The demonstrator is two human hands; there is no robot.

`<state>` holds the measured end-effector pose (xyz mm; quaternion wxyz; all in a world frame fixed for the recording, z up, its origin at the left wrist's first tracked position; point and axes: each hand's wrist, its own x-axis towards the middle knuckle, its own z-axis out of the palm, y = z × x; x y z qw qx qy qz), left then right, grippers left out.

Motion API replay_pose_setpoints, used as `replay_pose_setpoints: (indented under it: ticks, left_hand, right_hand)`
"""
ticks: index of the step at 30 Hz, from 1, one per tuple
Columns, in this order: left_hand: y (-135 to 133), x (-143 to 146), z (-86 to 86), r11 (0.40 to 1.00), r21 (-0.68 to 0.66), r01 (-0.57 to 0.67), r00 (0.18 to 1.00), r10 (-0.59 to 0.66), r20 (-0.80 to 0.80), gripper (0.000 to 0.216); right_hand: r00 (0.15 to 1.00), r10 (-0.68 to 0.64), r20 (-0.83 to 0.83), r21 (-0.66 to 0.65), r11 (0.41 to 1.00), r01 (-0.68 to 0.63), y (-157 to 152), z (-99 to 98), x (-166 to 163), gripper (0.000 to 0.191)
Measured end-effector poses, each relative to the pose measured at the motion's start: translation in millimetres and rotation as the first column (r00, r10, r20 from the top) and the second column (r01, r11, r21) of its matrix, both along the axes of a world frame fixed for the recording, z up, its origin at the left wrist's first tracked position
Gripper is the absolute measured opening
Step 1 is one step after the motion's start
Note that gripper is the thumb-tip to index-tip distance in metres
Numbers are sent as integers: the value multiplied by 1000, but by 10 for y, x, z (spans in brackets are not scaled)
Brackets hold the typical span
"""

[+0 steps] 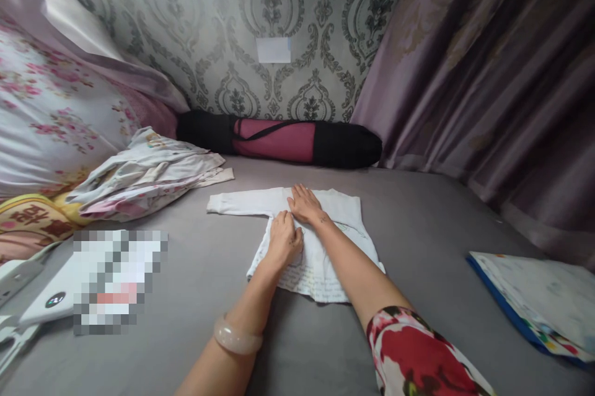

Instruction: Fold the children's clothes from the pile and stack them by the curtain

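A small white long-sleeved shirt [325, 266] with printed lettering near its hem lies on the grey bed sheet. One sleeve stretches out to the left; the other seems folded inward across the body. My right hand [305, 204] rests flat on the upper part of the shirt, fingers extended. Just below and to the left, my left hand [284, 240] is on the cloth near the armpit, its fingers bent and closed on the fabric. Its fingertips are partly hidden.
Crumpled clothes [149, 167] lie at left beside a floral pillow [51, 98]. A white device [56, 297] is nearer, partly pixelated. A black and maroon long bag [279, 140] lies along the wall. Folded cloth [543, 297] sits at right, near the purple curtain [446, 61].
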<state>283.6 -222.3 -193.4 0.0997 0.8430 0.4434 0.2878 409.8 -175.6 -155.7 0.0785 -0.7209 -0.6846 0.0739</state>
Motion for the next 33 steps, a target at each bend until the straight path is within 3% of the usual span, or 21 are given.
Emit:
replay_pose_setpoints:
  ticks: [6,11,16,24,29,33]
  left_hand:
    - [8,-17,36,1000,2,-5,1000,5,-10,30]
    - [-7,-18,44,1000,8,-4,999,4,-45,27]
    - [18,-19,1,1000,21,3,998,-2,-57,32]
    - [36,-32,-16,999,35,16,999,-14,-47,32]
    - [41,-50,14,1000,25,19,1000,-19,-25,28]
    - [46,-54,27,999,21,26,999,-25,-27,28]
  right_hand:
    - [995,9,-100,-24,1000,-12,-21,54,93,63]
    - [988,-139,-71,91,985,145,-206,103,242,62]
    - [967,-253,-40,73,964,256,-331,43,288,65]
    - [961,-275,-35,34,960,277,-321,-53,224,64]
    - [961,-240,-138,-5,970,242,-353,47,416,63]
    - [936,-340,-93,48,937,345,-465,68,613,64]
